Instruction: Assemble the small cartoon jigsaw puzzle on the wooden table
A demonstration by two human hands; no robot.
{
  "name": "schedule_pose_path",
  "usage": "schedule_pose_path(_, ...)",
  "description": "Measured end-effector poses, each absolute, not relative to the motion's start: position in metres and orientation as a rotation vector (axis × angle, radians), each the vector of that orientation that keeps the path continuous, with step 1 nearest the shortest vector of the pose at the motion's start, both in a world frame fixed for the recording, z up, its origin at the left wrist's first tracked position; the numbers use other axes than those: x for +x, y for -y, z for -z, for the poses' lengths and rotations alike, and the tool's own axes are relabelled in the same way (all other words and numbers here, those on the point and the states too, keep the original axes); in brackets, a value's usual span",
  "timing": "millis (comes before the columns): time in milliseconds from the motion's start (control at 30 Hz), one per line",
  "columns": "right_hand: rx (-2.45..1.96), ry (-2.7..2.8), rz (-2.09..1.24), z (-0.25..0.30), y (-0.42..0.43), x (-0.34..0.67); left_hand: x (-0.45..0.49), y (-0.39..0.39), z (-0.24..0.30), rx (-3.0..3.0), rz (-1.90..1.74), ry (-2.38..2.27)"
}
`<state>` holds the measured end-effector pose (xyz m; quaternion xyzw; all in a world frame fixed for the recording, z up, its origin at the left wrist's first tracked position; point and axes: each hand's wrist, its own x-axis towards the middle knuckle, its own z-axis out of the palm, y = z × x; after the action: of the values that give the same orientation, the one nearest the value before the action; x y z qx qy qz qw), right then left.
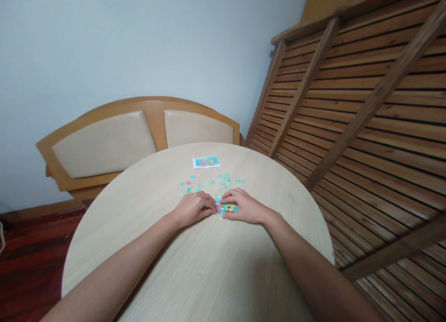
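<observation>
A round bench [209, 271] of pale wood-grain laminate fills the lower middle of the view, its surface matt and finely streaked. Both bare forearms reach in from the bottom edge and meet near the bench's centre. The left hand [192, 208] lies knuckles up, fingers curled down and drawn together onto the small patch of joined jigsaw pieces in pink, yellow and turquoise [226, 207]. The right hand [244, 207] rests just beside it, fingers bent and closed over the same patch from the other side, thumb tucked along its near edge. Most of the patch is covered by the fingers, so its outline and picture are hard to make out, and whether either hand pinches a single piece cannot be told.

Beyond the hands, loose turquoise and pink jigsaw pieces [209, 182] lie scattered flat, too small to tell apart. Farther back lies a thin rectangular printed card with a turquoise cartoon picture [206, 162].

Behind the bench leans a curved wooden headboard with two cream padded panels [139, 136]. At right a slatted wooden bed frame [365, 117] stands tilted against the wall, cut off by the picture's edge.
</observation>
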<state>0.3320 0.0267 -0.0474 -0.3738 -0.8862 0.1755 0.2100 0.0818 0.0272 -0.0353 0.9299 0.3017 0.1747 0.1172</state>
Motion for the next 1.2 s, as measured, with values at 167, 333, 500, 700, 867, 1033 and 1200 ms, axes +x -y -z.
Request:
schedule_pose_path(167,-1.033,2.465,-0.483,0.048,-0.027,0.332,0.082,-0.026,0.034,2.733,-0.497,-0.884)
schedule_pose_path(333,-1.034,2.453,-0.49,0.046,-0.026,0.331,0.082,-0.024,0.03,2.789,-0.463,-0.875)
schedule_pose_path(500,-1.026,2.479,-0.481,0.044,-0.024,0.331,0.082,-0.024,0.029,2.859,-0.434,-0.829)
schedule_pose_path(700,-1.0,2.526,-0.45,0.043,-0.024,0.332,0.083,-0.023,0.028,2.919,-0.388,-0.819)
schedule_pose_path(867,-0.981,2.535,-0.401,0.04,-0.022,0.331,0.082,-0.023,0.027,2.888,-0.413,-0.811)
schedule_pose_path(1033,-0.936,2.551,-0.369,0.033,-0.017,0.328,0.075,-0.028,0.027,2.818,-0.46,-0.818)
schedule_pose_path(1200,-0.882,2.57,-0.373,0.03,-0.015,0.326,0.069,-0.032,0.029,2.814,-0.42,-0.716)
